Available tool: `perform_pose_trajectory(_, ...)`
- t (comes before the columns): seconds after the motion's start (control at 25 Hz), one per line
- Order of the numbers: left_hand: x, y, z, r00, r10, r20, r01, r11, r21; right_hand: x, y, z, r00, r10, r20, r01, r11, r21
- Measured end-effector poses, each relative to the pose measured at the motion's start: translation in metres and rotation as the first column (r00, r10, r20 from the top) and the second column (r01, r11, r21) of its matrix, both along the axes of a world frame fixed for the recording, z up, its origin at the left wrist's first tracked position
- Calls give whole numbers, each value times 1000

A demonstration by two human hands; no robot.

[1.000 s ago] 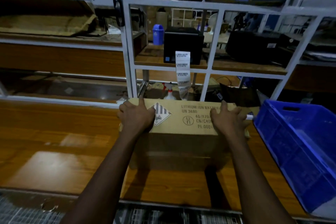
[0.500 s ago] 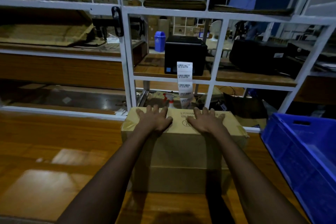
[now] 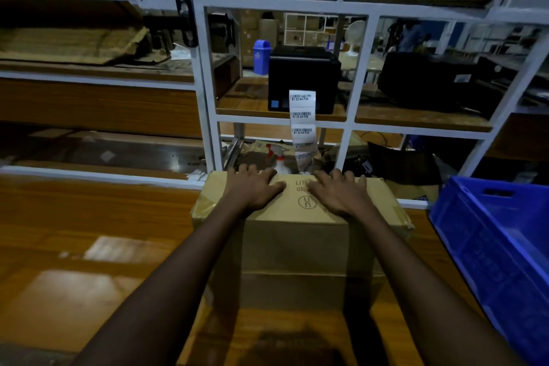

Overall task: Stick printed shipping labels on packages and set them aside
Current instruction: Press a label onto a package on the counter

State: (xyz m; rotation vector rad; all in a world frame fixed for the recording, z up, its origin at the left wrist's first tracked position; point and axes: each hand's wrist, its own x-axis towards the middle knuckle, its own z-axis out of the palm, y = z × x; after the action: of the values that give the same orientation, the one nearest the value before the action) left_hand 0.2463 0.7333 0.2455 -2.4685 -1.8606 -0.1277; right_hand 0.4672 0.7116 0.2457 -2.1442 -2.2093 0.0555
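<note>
Flat-palmed, fingers straight, our left hand and right hand press down: the wooden bench bears the cardboard box crosswise beneath them. Straight beyond it we see the label printer trailing a label strip, slightly nearer our right hand.

The cardboard box is plain tan with black printed letters and a round black mark on its top, and it stands on an orange-brown wood-grain surface. The label strip is white with black barcodes, hanging from a black printer. The crate is bright blue, the shelf frame is white, and a small blue bin stands behind.
</note>
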Motion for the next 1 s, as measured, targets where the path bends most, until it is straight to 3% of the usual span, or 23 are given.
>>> perform_pose_trajectory(0.12, -16, 8, 2, 999, 37, -34, -35, 998, 49, 31, 0, 0, 999, -35, -16, 36, 998, 43)
perform_pose_trajectory(0.28, -13, 6, -3, 982, 182, 51, -181, 983, -12, 36, 1, -2, 992, -124, -31, 127, 984, 129)
perform_pose_trajectory(0.52, -13, -9, -2, 971, 219, 95, -223, 974, 39, 33, -13, -3, 970, -189, -153, 207, 972, 113)
perform_pose_trajectory(1.0, -20, -153, -9, 903, 214, 373, -331, 900, 284, 35, -141, -18, 966, -58, -250, 166, 885, 435)
